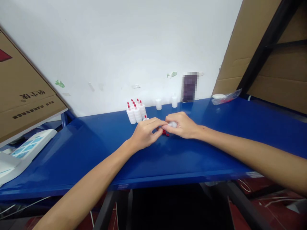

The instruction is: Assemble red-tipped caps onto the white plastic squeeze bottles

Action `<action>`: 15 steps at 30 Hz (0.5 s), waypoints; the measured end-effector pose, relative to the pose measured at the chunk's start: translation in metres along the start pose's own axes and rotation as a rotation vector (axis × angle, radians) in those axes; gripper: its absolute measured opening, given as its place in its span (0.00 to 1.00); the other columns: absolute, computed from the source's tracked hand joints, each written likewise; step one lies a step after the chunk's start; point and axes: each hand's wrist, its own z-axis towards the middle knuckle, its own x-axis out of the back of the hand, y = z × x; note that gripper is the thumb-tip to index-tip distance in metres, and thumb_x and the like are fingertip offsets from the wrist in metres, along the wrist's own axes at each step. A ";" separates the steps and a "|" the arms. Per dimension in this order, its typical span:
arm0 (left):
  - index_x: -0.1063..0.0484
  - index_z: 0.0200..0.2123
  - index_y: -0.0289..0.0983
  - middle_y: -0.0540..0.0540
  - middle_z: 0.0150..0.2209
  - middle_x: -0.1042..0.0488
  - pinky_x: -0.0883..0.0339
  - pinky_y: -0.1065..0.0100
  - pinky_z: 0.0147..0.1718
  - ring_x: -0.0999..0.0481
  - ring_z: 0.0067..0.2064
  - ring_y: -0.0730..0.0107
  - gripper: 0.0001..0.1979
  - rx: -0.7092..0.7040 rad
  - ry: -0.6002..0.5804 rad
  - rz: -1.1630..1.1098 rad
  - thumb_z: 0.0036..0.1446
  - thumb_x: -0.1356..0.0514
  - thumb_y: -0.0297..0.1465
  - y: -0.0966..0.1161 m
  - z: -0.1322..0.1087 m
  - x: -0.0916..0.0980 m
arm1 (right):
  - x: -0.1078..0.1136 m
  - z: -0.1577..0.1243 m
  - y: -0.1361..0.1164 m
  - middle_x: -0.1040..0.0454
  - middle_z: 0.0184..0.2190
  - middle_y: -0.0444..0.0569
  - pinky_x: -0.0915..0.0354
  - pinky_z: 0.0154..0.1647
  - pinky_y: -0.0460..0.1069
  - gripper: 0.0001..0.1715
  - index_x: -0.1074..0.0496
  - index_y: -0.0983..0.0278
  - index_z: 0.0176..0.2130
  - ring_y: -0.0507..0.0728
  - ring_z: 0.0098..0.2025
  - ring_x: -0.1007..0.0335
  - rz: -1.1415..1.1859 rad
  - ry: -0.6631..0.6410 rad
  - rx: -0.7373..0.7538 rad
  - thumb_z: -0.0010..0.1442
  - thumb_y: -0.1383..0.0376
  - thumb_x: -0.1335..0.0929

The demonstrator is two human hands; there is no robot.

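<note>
My right hand point(182, 125) is wrapped round a small white bottle point(173, 124), which lies tilted with its nozzle toward the left. The fingertips of my left hand point(148, 132) are pinched together at the nozzle end; what they hold, if anything, is hidden. Several small red caps point(167, 134) lie on the blue table just below my fingers. Behind my left hand stands a group of white bottles with red tips point(136, 112), close together. One more red-tipped bottle point(145, 118) is partly hidden by that hand.
Two white bottles without red tips point(158, 104) stand near the wall. A phone-like object point(189, 88) leans there too. A clear plastic bag point(226, 97) lies at the back right of the blue table point(96, 140). A white device point(31, 148) and a cardboard box point(26, 92) are at left.
</note>
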 end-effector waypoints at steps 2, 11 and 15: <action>0.25 0.45 0.36 0.46 0.36 0.19 0.29 0.72 0.33 0.23 0.32 0.75 0.08 0.026 -0.027 -0.003 0.65 0.43 0.25 -0.001 -0.001 -0.001 | -0.001 0.000 -0.002 0.38 0.20 0.41 0.50 0.29 0.48 0.23 0.39 0.62 0.23 0.49 0.24 0.45 0.004 0.028 0.013 0.63 0.54 0.35; 0.26 0.46 0.37 0.54 0.23 0.28 0.38 0.76 0.26 0.31 0.23 0.79 0.09 0.070 -0.099 -0.004 0.66 0.44 0.29 -0.005 -0.006 -0.003 | -0.006 -0.001 0.003 0.37 0.19 0.41 0.50 0.27 0.47 0.24 0.39 0.63 0.21 0.49 0.23 0.46 -0.009 0.075 0.079 0.63 0.53 0.34; 0.26 0.46 0.37 0.53 0.24 0.27 0.38 0.75 0.26 0.32 0.23 0.78 0.09 0.071 -0.095 -0.014 0.66 0.44 0.28 -0.005 -0.006 -0.003 | -0.005 0.000 0.002 0.36 0.19 0.41 0.49 0.27 0.47 0.24 0.37 0.63 0.21 0.48 0.22 0.45 0.034 0.054 0.064 0.63 0.55 0.34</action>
